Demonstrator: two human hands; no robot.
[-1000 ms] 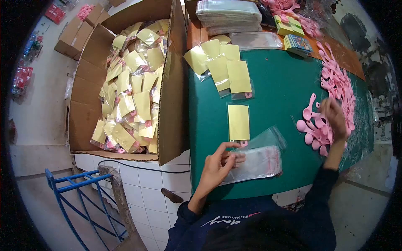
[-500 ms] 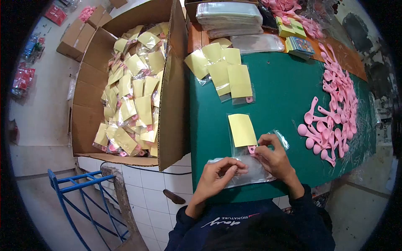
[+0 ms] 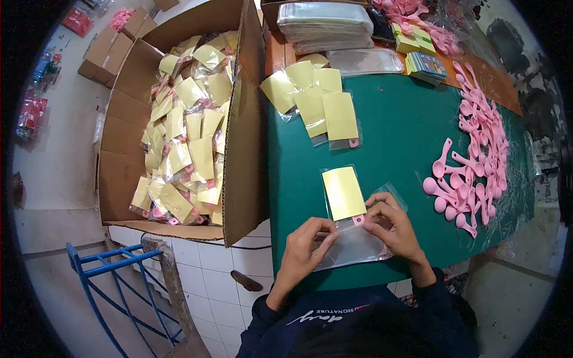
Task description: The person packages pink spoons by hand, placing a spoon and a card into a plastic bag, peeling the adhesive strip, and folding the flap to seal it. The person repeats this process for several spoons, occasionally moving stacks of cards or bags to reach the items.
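Observation:
A clear bag with a yellow card [image 3: 344, 192] lies on the green table, a pink spoon handle [image 3: 358, 220] showing at its lower end. My left hand [image 3: 308, 246] pinches the bag's lower left edge between thumb and fingertips. On the right side, my right hand [image 3: 393, 227] is closed at the bag's lower right edge beside the pink handle. Under and between both hands lies a stack of clear empty bags [image 3: 352, 246]. Another clear bag [image 3: 391, 194] sticks out behind my right hand.
Pink spoons [image 3: 477, 161] are heaped at the right. Packed bags [image 3: 311, 107] lie at the back left of the table. A cardboard box [image 3: 245, 137] of packed bags stands left. Plastic bag stacks [image 3: 325, 24] and small card stacks [image 3: 425, 67] sit at the back.
My left hand has moved up to the bag's lower left edge, its fingers now pinching there. The bag with the yellow card has shifted slightly down and left.

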